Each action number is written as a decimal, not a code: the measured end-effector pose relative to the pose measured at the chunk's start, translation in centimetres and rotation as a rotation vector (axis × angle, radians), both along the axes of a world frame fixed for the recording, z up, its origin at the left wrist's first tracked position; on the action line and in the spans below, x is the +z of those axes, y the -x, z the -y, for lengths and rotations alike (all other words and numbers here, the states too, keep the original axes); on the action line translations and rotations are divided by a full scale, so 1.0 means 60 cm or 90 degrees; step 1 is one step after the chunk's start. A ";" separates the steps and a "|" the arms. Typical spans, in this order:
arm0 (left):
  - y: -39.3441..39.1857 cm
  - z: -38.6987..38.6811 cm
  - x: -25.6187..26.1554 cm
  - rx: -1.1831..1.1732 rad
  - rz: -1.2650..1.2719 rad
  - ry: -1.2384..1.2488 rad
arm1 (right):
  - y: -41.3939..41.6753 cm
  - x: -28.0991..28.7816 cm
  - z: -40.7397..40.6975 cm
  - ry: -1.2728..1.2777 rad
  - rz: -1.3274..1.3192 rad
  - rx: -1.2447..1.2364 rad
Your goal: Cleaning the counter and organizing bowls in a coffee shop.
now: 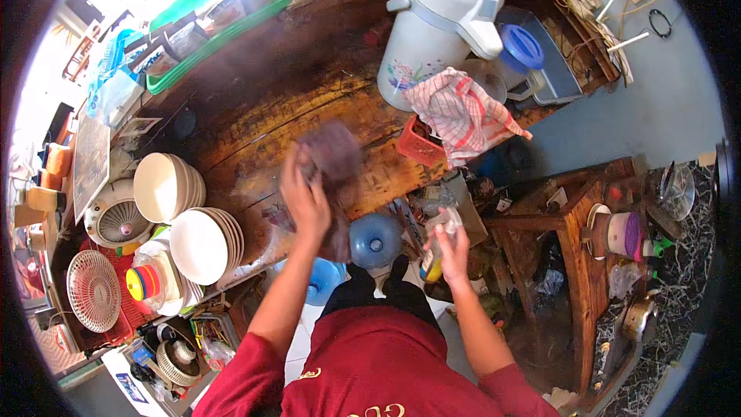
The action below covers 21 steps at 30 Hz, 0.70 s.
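Note:
My left hand (305,194) is over the worn wooden tabletop (289,121), fingers around a dark purplish-brown cloth (333,150). Motion blurs the cloth, and part of it hangs below the wrist near the table's front edge. Off that edge, at the right, my right hand (450,252) grips a small clear bottle (432,266) with a pale top, which looks like a spray bottle. A yellow and dark band shows on its lower part; my fingers hide its middle.
A large vacuum pump flask (440,29), a red-checked cloth (463,110) and a red plastic box (419,142) stand at the back right. Stacked white bowls (168,185) and plates (200,246) are at left. Blue water jugs (375,240) sit below the table edge.

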State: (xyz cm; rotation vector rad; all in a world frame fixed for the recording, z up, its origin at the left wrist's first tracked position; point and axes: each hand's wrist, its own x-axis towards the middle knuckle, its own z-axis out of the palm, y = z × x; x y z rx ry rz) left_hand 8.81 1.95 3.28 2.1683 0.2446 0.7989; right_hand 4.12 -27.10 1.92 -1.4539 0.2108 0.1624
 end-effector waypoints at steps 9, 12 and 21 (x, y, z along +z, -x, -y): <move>0.082 0.057 -0.102 -0.187 -0.291 -0.295 | 0.003 0.004 -0.039 -0.070 0.057 0.095; 0.134 0.099 -0.100 -0.397 -0.192 -0.153 | 0.034 0.013 -0.007 -0.051 0.031 0.122; 0.237 0.316 0.018 -0.622 -0.381 0.183 | 0.157 -0.012 0.203 0.110 0.168 0.170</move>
